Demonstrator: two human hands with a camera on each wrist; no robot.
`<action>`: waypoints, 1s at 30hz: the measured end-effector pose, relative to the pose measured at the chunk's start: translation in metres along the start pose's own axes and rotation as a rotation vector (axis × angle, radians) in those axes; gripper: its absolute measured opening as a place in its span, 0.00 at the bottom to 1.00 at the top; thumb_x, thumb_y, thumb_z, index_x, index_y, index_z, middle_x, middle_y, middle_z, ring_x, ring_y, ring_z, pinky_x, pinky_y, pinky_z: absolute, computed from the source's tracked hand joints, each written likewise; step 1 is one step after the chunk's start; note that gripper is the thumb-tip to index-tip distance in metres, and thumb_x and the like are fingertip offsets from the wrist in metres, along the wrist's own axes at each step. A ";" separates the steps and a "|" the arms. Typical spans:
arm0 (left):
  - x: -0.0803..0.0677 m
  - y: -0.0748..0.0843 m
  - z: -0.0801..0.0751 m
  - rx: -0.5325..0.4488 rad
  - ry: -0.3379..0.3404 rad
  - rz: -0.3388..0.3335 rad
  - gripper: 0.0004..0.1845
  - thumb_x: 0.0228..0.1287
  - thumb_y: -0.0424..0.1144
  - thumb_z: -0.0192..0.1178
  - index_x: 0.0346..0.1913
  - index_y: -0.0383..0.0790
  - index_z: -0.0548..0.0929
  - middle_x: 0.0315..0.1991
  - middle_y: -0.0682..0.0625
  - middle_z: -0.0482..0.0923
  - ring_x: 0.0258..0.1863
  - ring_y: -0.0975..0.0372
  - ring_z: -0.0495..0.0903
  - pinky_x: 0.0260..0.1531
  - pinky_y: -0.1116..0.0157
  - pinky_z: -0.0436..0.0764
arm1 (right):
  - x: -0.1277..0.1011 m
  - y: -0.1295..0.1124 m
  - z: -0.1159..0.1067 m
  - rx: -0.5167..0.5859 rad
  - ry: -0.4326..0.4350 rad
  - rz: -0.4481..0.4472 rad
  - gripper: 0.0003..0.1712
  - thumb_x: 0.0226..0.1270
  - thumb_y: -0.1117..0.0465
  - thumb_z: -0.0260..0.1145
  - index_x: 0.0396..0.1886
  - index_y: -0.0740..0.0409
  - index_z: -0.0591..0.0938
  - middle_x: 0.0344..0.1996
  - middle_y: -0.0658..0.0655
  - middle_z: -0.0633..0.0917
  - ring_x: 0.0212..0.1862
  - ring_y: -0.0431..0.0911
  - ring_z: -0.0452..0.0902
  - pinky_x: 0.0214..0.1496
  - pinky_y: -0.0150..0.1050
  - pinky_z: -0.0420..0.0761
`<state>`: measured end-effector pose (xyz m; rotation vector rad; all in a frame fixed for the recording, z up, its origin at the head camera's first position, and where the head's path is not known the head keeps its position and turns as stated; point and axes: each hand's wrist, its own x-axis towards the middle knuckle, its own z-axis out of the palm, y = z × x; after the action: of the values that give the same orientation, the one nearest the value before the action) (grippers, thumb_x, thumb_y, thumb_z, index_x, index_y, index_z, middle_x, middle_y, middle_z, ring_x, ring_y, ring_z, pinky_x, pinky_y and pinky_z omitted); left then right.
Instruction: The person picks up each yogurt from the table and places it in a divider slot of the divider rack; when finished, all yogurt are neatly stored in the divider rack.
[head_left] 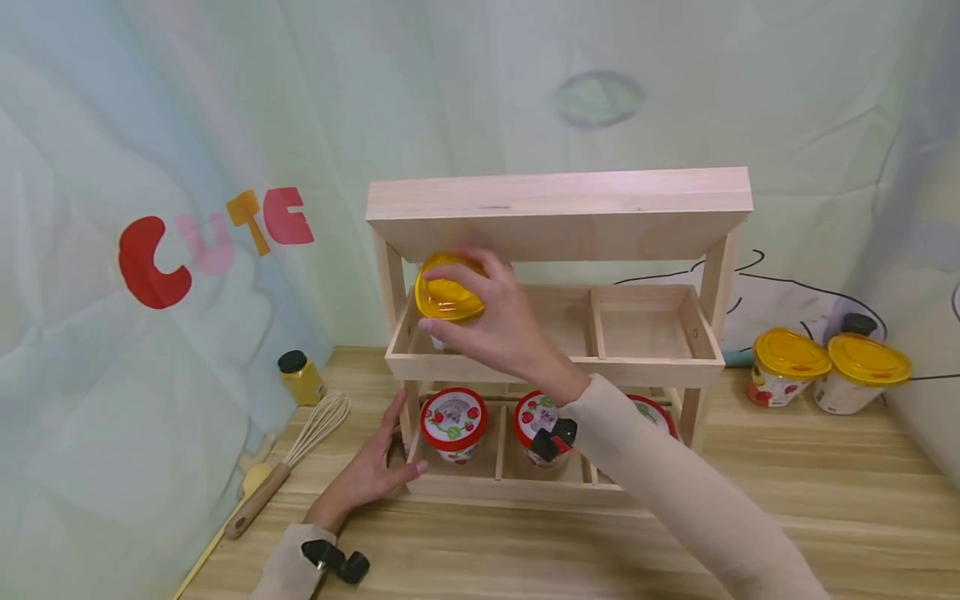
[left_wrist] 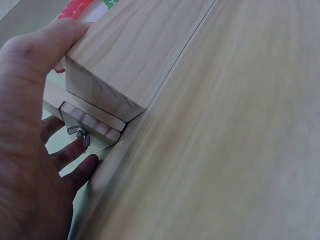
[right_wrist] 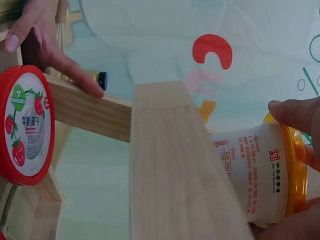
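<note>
A two-tier wooden display rack (head_left: pixel 557 367) stands on the table. My right hand (head_left: pixel 498 312) grips a tub with a clear yellow lid (head_left: pixel 448 298) by its lid, at the upper tier's left compartment. In the right wrist view, the tub's white printed side (right_wrist: pixel 250 172) shows past a wooden edge; whether its base touches the compartment floor is hidden. My left hand (head_left: pixel 369 467) holds the lower left corner of the rack, thumb at the front and fingers along the outer side. Red-lidded strawberry tubs (head_left: pixel 453 419) sit in the lower tier, partly covered by my right arm.
Two yellow-lidded tubs (head_left: pixel 861 372) stand at the table's right, with a dark-capped item behind. At the left are a yellow jar with a black cap (head_left: pixel 302 377), a whisk (head_left: pixel 296 458) and a long yellow-handled utensil (head_left: pixel 217 537). A printed cloth (head_left: pixel 480 100) hangs behind the rack.
</note>
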<state>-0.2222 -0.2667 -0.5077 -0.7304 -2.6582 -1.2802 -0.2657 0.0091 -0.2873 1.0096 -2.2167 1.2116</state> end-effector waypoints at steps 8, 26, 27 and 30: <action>-0.002 -0.001 -0.001 -0.010 0.001 -0.017 0.65 0.65 0.42 0.74 0.89 0.55 0.35 0.87 0.27 0.44 0.79 0.26 0.62 0.71 0.24 0.66 | 0.007 0.008 0.016 -0.041 -0.047 0.032 0.29 0.62 0.44 0.81 0.63 0.39 0.86 0.75 0.57 0.74 0.71 0.57 0.70 0.68 0.55 0.81; 0.000 -0.001 0.000 0.012 0.012 -0.027 0.66 0.63 0.42 0.75 0.89 0.55 0.35 0.88 0.28 0.43 0.79 0.27 0.63 0.73 0.25 0.66 | -0.024 0.012 -0.039 -0.095 0.066 0.065 0.33 0.63 0.46 0.80 0.68 0.43 0.84 0.79 0.57 0.72 0.81 0.56 0.63 0.79 0.66 0.69; 0.000 -0.001 0.000 0.016 0.013 -0.030 0.66 0.63 0.43 0.75 0.89 0.56 0.35 0.88 0.28 0.43 0.79 0.27 0.63 0.73 0.25 0.66 | -0.028 0.014 -0.043 -0.094 0.077 0.069 0.33 0.63 0.46 0.80 0.68 0.43 0.84 0.79 0.57 0.72 0.81 0.56 0.64 0.79 0.67 0.68; 0.000 -0.001 0.000 0.016 0.010 -0.036 0.66 0.63 0.43 0.75 0.89 0.55 0.35 0.87 0.27 0.44 0.78 0.26 0.64 0.72 0.25 0.66 | -0.041 0.019 -0.055 -0.098 0.112 0.082 0.33 0.62 0.46 0.81 0.67 0.42 0.84 0.78 0.57 0.73 0.80 0.57 0.65 0.78 0.67 0.67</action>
<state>-0.2224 -0.2667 -0.5084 -0.6750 -2.6824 -1.2664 -0.2529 0.0786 -0.2952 0.8002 -2.2256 1.1519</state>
